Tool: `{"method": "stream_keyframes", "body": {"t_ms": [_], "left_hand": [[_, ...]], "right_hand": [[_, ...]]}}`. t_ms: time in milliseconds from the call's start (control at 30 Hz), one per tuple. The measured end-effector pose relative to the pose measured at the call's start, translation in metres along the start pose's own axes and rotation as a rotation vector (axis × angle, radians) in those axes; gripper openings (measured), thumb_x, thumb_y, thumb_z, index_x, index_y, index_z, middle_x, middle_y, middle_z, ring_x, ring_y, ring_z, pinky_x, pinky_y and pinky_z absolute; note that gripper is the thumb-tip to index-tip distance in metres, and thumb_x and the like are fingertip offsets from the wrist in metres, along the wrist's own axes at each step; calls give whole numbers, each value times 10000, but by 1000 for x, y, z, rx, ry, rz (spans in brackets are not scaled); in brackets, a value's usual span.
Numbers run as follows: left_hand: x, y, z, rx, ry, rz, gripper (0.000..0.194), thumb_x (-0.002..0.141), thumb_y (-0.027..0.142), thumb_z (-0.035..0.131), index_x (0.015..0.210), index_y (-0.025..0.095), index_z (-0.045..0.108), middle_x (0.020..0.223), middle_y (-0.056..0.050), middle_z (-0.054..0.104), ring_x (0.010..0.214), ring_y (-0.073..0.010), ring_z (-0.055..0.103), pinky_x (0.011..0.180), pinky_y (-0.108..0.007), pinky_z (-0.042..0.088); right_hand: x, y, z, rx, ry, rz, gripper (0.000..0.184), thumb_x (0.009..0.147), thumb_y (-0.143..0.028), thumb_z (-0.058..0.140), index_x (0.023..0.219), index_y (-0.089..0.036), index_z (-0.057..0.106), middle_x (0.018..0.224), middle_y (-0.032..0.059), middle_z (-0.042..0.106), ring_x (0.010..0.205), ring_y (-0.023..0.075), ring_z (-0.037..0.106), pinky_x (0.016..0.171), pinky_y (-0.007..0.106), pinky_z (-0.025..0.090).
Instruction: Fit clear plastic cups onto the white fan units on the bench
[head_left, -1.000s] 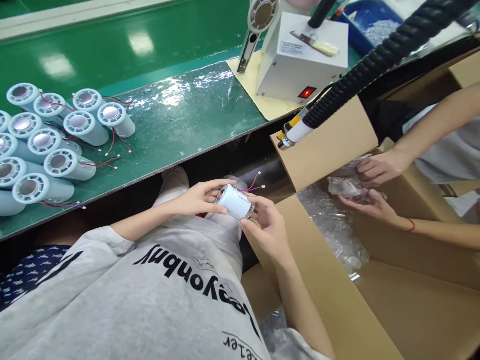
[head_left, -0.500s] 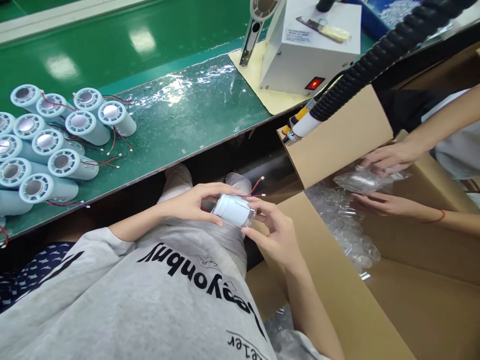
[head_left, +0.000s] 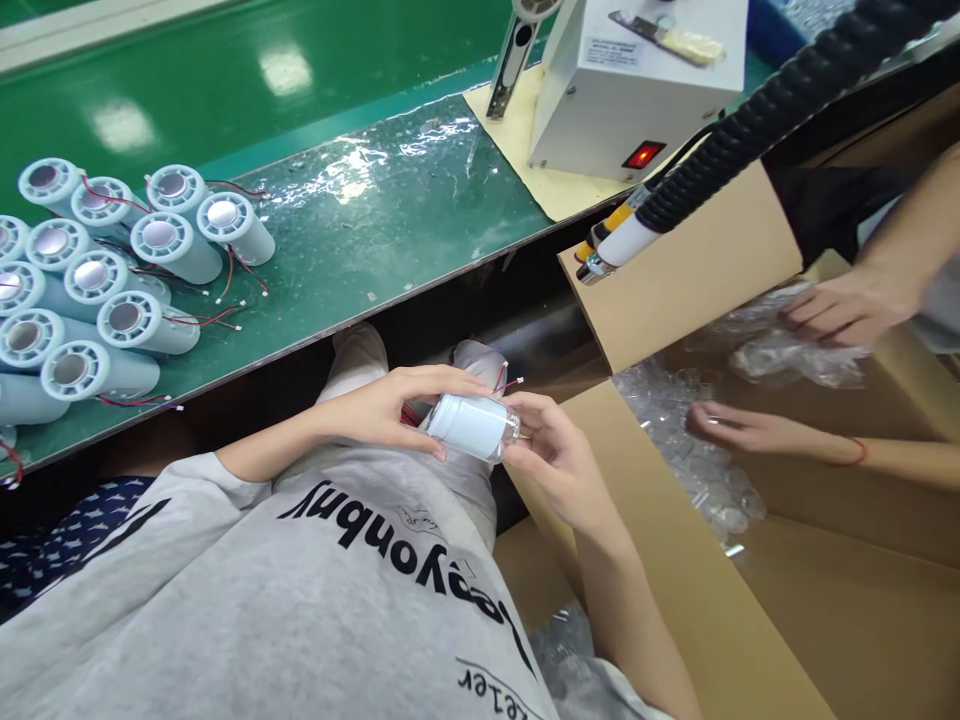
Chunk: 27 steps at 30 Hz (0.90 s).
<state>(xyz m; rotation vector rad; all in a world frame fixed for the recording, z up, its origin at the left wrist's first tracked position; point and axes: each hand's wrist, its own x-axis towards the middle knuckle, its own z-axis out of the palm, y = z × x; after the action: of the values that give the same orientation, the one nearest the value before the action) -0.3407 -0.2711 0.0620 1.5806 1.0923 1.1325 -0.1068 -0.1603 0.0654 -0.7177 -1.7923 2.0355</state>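
Observation:
Above my lap lies a light-blue cylinder with a clear plastic end and thin red wires at its far side. My left hand is wrapped round its left end, thumb below and fingers above. The fingers of my right hand close on the clear end at the right. Part of that end is hidden by the fingertips. On the green bench at the left stand several similar light-blue cylinders, with metal discs in their ends and red wires trailing out.
A white box-shaped machine with a lit red switch sits on the bench. A black corrugated hose crosses above. At the right, a co-worker's hands handle clear plastic pieces over a cardboard box. The bench edge runs in front of my knees.
My right hand has shifted slightly right along the cylinder, and more of its clear end shows. The co-worker's upper hand has moved right with clear plastic. The view has shifted a little.

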Motion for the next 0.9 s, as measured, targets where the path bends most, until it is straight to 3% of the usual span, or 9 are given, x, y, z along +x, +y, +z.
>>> {"method": "stream_keyframes", "body": {"t_ms": [200,333,467,633,900], "left_hand": [[-1,0,0,12,-2,22,758,786,259,861,1480,351,569,1498,-120,611,1404,-304,567,1166,-463,464],[-2,0,0,22,-7,20,741,797,295,855,1479,350,570,1493,-125,613,1401,-307,569,1151,-462,475],[-2,-1,1,21,-11,21,731,808,310,847,1482,351,566,1495,-128,610,1395,-310,571,1112,-442,502],[-2,0,1,5,-21,-33,715,800,322,851,1463,352,586,1505,-124,601,1396,-315,568,1094,-437,511],[-3,1,1,-33,-7,-70,699,784,299,863,1436,338,614,1510,-128,596,1396,-315,569,1024,-399,551]], "right_hand": [[3,1,2,76,2,48,406,817,-517,826,1107,-281,668,1095,51,751,916,204,713,769,317,606],[4,2,5,192,15,107,405,803,-539,829,1058,-267,669,883,4,721,742,157,680,636,268,605],[5,5,8,277,19,247,484,762,-612,829,1004,-235,644,796,-12,693,613,140,660,513,250,591],[8,7,10,347,-60,357,594,734,-744,770,925,-215,580,677,-8,698,482,143,652,428,236,551],[13,5,16,418,-50,402,614,696,-745,793,892,-212,558,629,-36,675,416,116,626,362,182,492]]}}
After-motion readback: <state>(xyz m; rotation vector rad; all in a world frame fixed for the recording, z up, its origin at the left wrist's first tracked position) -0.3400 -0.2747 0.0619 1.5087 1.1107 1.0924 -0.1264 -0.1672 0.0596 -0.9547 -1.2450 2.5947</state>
